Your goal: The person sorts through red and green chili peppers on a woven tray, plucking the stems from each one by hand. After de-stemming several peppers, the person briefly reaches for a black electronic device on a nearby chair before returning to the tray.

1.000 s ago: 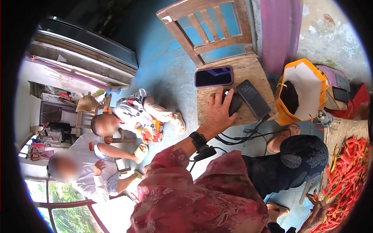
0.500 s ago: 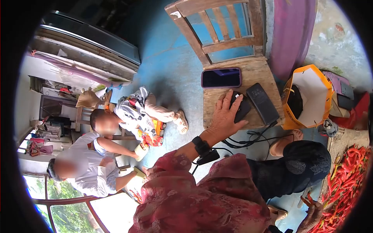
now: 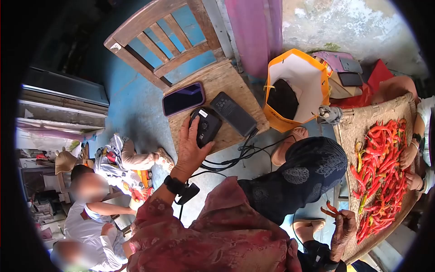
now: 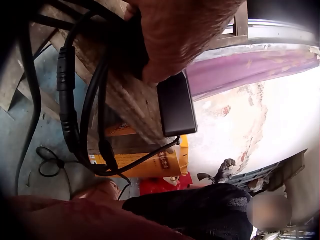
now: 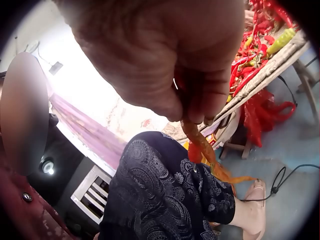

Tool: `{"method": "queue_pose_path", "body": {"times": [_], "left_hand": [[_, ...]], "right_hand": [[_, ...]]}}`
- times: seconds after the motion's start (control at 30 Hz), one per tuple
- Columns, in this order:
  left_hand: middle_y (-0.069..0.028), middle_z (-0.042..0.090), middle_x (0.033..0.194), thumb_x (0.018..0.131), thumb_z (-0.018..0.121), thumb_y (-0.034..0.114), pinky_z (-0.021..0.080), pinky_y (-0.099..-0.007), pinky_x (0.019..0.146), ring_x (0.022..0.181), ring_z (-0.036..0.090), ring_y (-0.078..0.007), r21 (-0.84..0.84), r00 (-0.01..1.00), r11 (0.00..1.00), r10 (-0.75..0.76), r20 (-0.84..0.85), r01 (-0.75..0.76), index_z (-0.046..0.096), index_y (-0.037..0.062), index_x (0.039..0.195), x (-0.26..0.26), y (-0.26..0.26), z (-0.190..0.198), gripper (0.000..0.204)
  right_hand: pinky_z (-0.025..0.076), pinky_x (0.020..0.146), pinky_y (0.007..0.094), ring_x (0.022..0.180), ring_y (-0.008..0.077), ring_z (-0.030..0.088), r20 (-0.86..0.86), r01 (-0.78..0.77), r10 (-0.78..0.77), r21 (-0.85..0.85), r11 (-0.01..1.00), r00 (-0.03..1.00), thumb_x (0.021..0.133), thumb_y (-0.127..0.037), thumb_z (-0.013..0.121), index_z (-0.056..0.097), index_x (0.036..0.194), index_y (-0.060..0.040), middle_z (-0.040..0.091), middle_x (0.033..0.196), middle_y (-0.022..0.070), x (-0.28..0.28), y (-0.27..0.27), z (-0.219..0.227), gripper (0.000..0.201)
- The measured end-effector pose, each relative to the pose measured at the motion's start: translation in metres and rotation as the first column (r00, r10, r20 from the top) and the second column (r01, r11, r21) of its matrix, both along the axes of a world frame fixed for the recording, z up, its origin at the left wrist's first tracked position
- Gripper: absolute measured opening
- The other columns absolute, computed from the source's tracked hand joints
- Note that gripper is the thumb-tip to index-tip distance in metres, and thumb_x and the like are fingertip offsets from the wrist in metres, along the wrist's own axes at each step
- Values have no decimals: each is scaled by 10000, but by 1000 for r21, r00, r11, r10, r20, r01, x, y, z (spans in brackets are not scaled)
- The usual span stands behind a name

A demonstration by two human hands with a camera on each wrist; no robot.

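My left hand (image 3: 190, 147) rests on a small black device (image 3: 208, 127) with a white label, fingers fairly straight along one side and thumb at its lower edge. That device lies on a wooden chair seat (image 3: 222, 79), between a purple-cased phone (image 3: 183, 99) and a black power bank (image 3: 233, 113) with a cable plugged in. At the lower right, my right hand (image 3: 343, 233) pinches shrivelled orange-red chili peppers (image 3: 330, 210); in the right wrist view the peppers (image 5: 202, 150) hang down from the fingertips. Beside that hand, red chilies (image 3: 378, 177) cover a woven tray (image 3: 349, 127).
Another person's hands (image 3: 410, 156) reach onto the tray's far side. An orange-edged paper bag (image 3: 297, 86) stands between chair and tray. Black cables (image 3: 231, 158) loop off the chair towards my legs. Two people (image 3: 90, 222) sit low at the left.
The head view has swung, bringing more of the tray, my right hand and the other person's hands into view. My left hand stays on the black device; its label and front now show more.
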State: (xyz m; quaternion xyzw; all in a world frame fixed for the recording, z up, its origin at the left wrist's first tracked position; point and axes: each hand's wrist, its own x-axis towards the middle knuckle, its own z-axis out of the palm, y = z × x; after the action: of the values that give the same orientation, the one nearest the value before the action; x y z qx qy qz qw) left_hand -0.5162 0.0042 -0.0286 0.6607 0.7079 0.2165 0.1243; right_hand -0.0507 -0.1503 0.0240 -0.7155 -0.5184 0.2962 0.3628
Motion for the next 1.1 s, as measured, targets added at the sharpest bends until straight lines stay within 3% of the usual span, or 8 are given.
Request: {"method": "queue_pose_path", "body": {"times": [0.13,0.23,0.37,0.4,0.7,0.97,1.03,1.1], "left_hand": [[-246,291,1429,673,800,177,307,-469,1068,1275,335,-436,12,1000,1000,-21,15,21,342,49,1411,-2,-4,6,878],[-241,312,1425,650,805,178,305,-497,1057,1258,339,-459,113,946,989,-51,-320,92,388,71,1391,6,-3,17,857],[-201,418,1385,734,667,81,406,-430,976,1166,492,-358,150,827,881,-346,-443,449,480,94,1338,36,14,25,632],[-165,454,1371,731,625,43,475,-388,852,978,577,-295,166,800,852,-375,-469,497,509,119,1321,47,22,29,606],[-61,497,1280,697,625,54,479,-286,619,814,523,-194,-104,590,798,-519,-618,593,479,157,1300,76,68,43,629],[-70,463,1339,727,632,65,520,-356,777,950,550,-255,-103,638,816,-517,-571,569,477,154,1302,63,79,46,602],[-96,433,1384,720,698,90,469,-397,908,1097,520,-315,90,883,901,-391,-260,425,454,128,1334,51,63,56,662],[-150,380,1418,694,769,143,390,-425,1006,1205,444,-372,68,924,941,-311,-225,333,394,94,1379,30,39,58,783]], "right_hand": [[463,704,249,784,131,555,-39,-2,0,-39,999,999,907,-7,573,551,974,25,535,890,78,-6,2,5,78],[466,667,241,731,126,562,38,-23,22,8,1000,999,890,18,584,550,964,24,534,849,79,-9,4,8,82],[464,651,250,705,118,564,78,16,-18,32,999,997,880,25,589,562,920,19,540,818,74,-17,5,20,49],[464,651,252,705,119,566,107,4,-9,52,999,994,882,22,588,560,926,20,541,817,74,-17,6,23,52],[475,685,262,747,140,578,40,27,-29,49,998,999,898,1,588,552,969,29,551,867,87,-11,-12,11,85],[478,675,277,742,166,580,67,12,-18,79,997,998,881,-7,602,558,957,23,563,869,102,-14,-13,5,93],[475,651,278,724,173,578,93,17,-24,80,997,995,881,-12,604,559,949,22,566,852,102,-17,-13,7,88],[476,640,280,711,169,582,126,13,-23,78,997,992,885,-17,603,561,939,25,569,835,102,-19,-13,10,80]]}}
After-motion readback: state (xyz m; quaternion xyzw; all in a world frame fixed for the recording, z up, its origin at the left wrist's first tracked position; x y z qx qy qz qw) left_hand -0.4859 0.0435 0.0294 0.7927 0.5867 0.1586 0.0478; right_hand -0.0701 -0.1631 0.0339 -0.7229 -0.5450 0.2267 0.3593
